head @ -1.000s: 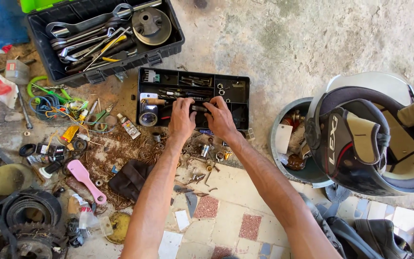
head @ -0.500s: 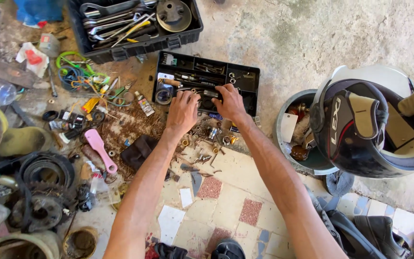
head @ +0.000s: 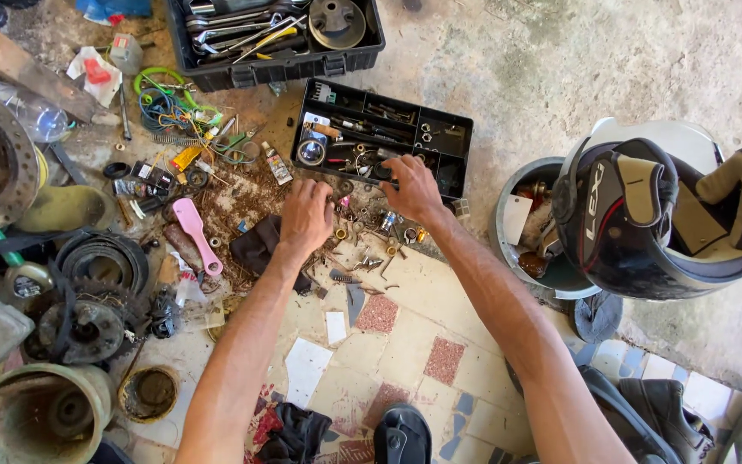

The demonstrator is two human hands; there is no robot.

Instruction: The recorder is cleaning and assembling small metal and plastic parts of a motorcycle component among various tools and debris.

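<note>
Toolbox (head: 272, 64) cut off by the top edge. Small parts (head: 371, 236) between the hands too tiny to identify. Fingers (head: 392, 176) of the right hand (head: 414, 193) partly hiding the front rim of the black organizer tray (head: 453, 142).

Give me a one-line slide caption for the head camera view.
Left hand over scattered small parts on the floor, right hand at the black parts tray.

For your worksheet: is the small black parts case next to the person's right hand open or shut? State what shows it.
Open. The small black parts case lies flat with no lid over it, its divided compartments and the small tools and bits inside exposed; the right hand rests at its near edge.
</note>
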